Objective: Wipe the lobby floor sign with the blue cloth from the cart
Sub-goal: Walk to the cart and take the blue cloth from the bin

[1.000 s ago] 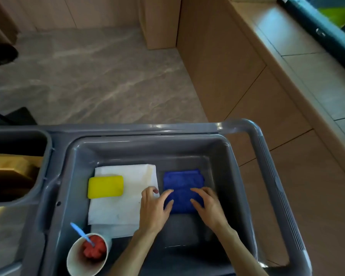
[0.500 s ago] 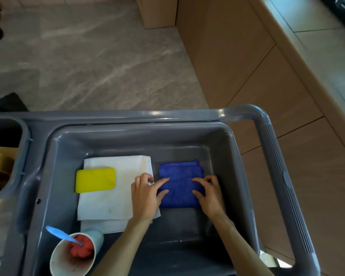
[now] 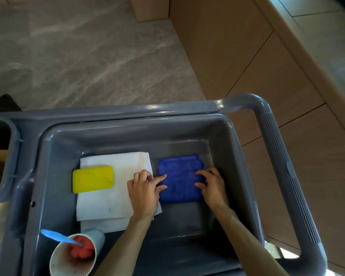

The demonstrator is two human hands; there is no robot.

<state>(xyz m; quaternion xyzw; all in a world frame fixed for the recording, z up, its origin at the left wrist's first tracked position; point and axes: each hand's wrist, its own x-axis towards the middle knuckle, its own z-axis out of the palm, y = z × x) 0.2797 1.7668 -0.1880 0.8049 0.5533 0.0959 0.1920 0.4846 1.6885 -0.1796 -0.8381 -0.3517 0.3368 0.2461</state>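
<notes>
My left hand (image 3: 143, 193) and right hand (image 3: 212, 188) both rest on the folded blue cloth (image 3: 180, 179), one at each side edge. The fingers are spread and lie flat on the fabric; neither hand has closed on it, so nothing is gripped yet. The cloth lies flat on the bottom of the grey cart bin (image 3: 233, 156), right of centre, not lifted.

Risks from here, as I judge them:
- The left palm overlaps the white folded cloth (image 3: 112, 192) just beside the blue one. A careless pinch could drag the white one up too.
- The blue cloth is folded in layers. Pinching only the top layer would let it unfold and trail in the bin.
- The paper cup (image 3: 74, 257) with a blue spoon (image 3: 56, 235) stands at the near left corner, close to my left forearm. A wide withdrawal could tip it.
- The yellow sponge (image 3: 93, 179) sits on the white cloth, farther left, and is less exposed.

The floor sign is not in view.

Compared with half a second ago, the hands sit in nearly the same places on the cloth, and the cloth has not moved. The view has tilted down slightly.
</notes>
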